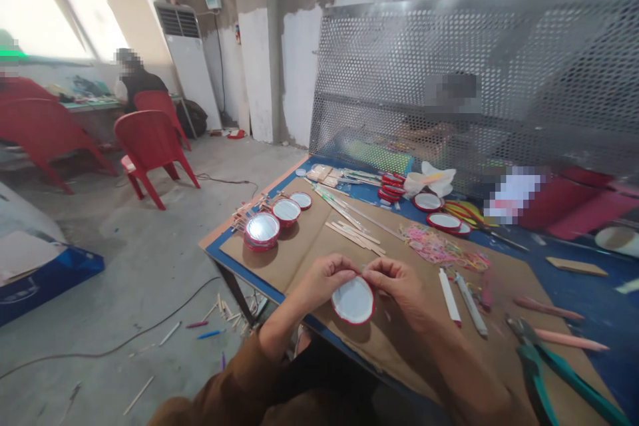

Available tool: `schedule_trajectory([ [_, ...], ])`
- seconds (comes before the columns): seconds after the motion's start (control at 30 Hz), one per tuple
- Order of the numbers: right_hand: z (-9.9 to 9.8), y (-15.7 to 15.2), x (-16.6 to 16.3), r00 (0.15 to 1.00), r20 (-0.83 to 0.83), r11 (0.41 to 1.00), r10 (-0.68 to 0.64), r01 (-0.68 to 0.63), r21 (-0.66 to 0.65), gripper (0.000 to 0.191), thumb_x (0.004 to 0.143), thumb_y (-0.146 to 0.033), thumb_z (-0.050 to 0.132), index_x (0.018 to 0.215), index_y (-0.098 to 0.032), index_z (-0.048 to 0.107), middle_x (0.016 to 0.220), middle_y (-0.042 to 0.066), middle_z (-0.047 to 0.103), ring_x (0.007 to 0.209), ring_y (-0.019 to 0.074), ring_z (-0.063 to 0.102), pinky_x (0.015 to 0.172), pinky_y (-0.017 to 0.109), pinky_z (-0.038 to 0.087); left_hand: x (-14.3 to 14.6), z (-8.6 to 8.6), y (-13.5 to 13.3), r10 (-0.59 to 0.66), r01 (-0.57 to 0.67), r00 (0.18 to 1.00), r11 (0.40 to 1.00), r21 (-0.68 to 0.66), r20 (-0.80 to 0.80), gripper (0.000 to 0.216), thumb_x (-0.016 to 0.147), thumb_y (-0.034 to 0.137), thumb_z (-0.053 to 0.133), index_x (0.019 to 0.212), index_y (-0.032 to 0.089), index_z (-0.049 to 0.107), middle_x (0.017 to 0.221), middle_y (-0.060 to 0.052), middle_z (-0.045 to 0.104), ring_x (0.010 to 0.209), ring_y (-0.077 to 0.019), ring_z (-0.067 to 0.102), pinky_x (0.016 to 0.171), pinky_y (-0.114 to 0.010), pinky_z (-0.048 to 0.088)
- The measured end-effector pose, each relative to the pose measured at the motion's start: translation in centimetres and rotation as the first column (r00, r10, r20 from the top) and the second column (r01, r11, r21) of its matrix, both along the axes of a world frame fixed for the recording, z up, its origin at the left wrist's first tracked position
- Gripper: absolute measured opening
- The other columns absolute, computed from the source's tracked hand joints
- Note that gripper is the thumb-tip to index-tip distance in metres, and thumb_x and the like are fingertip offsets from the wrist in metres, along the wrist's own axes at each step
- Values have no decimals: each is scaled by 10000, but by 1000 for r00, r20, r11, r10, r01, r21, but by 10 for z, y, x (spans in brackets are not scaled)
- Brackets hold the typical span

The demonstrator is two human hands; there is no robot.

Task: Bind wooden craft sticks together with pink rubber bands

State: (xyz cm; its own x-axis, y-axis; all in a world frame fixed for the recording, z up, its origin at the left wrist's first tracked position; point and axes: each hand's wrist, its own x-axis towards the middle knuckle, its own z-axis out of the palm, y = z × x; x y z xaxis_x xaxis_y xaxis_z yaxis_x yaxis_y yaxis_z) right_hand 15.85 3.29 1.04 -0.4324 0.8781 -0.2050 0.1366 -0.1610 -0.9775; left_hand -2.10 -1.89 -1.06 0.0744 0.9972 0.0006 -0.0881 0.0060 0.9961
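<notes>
My left hand and my right hand both pinch the far rim of a small round drum with a white face and a red edge. I hold it tilted just above the brown cardboard sheet near the table's front edge. My fingertips meet at the top of the rim, and what lies between them is too small to make out. Three finished drums stand in a row at the table's left corner.
Wooden sticks, a heap of rubber bands, two white glue sticks, green-handled pliers and more red rings lie on the table. A perforated metal screen stands behind it. Red chairs and a seated person are at far left.
</notes>
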Motion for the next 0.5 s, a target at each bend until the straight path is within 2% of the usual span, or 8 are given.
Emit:
schedule_trajectory([
  [0.07,-7,2,-1,1000,18,997,-25,24,69,427,612,-576,867,668,-191,691,589,8,647,523,130,529,518,263,393,0,-1,1,-56,56,998,998,-8,37,414,775,388,754,1112,153,715,772,-2,651,683,-124,564,647,-240,421],
  [0.13,-11,4,-3,998,51,991,-40,33,127,401,618,-562,849,635,-197,683,568,5,639,523,138,536,525,272,405,0,-2,1,-85,86,995,996,-13,43,478,784,367,754,1207,150,709,788,-11,672,685,-129,578,644,-242,425],
  [0.23,-10,3,-5,995,91,991,-44,31,131,398,600,-565,837,609,-198,685,548,7,634,514,141,540,517,273,405,1,-5,1,-13,13,1000,1000,-8,-11,297,805,346,711,1021,146,752,851,-39,710,748,-145,607,696,-254,446],
  [0.33,-2,-1,-6,995,91,995,-31,22,100,398,609,-570,833,631,-196,699,541,1,621,503,133,519,507,271,391,1,-5,1,75,-76,996,997,-9,-56,208,806,358,678,843,155,707,769,-15,661,702,-131,558,673,-251,424],
  [0.5,7,-6,-10,995,35,988,-88,83,132,392,622,-560,828,651,-197,683,560,-14,591,531,123,481,519,264,365,1,2,0,69,-67,993,997,24,-91,177,800,348,658,775,174,633,714,15,593,683,-119,522,670,-243,412],
])
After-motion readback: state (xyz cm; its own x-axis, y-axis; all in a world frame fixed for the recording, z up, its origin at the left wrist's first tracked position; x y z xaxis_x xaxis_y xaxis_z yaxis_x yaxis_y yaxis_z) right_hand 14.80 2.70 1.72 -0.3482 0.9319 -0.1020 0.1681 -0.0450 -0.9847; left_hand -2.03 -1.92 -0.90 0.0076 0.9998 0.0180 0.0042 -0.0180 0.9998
